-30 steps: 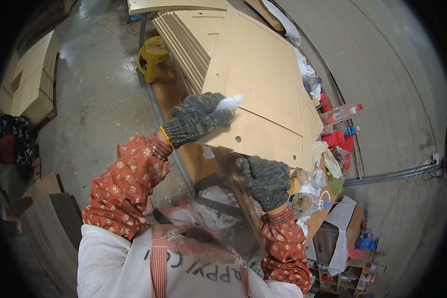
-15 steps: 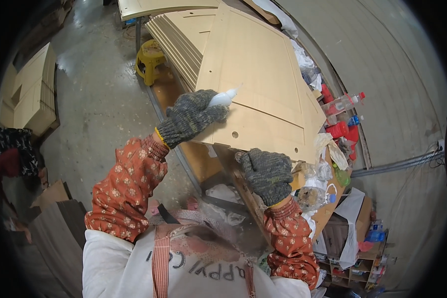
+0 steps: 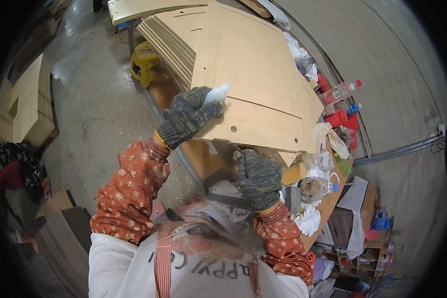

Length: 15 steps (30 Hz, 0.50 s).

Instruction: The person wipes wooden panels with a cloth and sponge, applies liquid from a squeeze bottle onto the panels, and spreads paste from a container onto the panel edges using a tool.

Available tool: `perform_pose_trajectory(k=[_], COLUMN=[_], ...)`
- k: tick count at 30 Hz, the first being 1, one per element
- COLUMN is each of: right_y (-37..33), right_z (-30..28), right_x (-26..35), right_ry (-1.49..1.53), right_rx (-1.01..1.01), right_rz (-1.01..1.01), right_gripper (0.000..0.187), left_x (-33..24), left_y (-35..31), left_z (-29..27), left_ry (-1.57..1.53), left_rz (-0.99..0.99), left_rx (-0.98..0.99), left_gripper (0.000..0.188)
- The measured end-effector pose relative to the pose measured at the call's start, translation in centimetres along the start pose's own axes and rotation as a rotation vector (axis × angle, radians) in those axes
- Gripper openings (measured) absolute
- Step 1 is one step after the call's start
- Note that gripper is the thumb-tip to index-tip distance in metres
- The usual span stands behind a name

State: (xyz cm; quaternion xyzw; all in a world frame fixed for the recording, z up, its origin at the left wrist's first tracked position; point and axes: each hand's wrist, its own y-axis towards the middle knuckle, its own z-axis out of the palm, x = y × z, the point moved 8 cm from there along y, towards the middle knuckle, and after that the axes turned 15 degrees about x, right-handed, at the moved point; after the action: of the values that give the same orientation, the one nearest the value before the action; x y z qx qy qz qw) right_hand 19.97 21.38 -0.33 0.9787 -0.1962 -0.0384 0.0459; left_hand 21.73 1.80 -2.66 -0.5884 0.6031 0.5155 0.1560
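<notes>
My left hand [image 3: 189,118], in a dark grey knitted glove, is closed around a small white squeeze bottle [image 3: 214,96]. The bottle's pointed tip aims up and right over a pale wooden panel [image 3: 256,74]. This panel has grooves and small round holes, and it lies across a stack of similar panels [image 3: 166,44]. Just below the panel's near edge is my right hand [image 3: 259,181], also gloved, with its fingers curled closed. Something thin and dark shows by its thumb, but what the fingers hold is hidden.
A yellow stool [image 3: 145,63] stands left of the bench. Clear plastic bottles [image 3: 341,93], red containers [image 3: 336,118] and crumpled white plastic [image 3: 308,221] crowd the right side. A yellow block [image 3: 294,173] lies beside a blue-capped bottle [image 3: 314,189]. More panels [image 3: 32,102] are stacked at far left.
My right hand has shifted left and down from the panel's near edge, uncovering the yellow block. The left hand keeps the bottle over the panel; the whole view has shifted slightly.
</notes>
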Motion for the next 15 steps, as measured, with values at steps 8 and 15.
perform_pose_trajectory(k=[8, 15], right_y=[-0.9, -2.4], right_z=[3.0, 11.3], right_x=[0.2, -0.1], right_ry=[0.109, 0.037], right_rx=[0.019, 0.392], right_rz=[0.149, 0.223], right_gripper=[0.025, 0.028], left_x=[1.5, 0.9], left_y=[0.0, -0.5], left_z=[0.8, 0.9], left_ry=[-0.141, 0.035], left_rz=[-0.166, -0.012], left_rx=[0.037, 0.015], left_gripper=[0.037, 0.032])
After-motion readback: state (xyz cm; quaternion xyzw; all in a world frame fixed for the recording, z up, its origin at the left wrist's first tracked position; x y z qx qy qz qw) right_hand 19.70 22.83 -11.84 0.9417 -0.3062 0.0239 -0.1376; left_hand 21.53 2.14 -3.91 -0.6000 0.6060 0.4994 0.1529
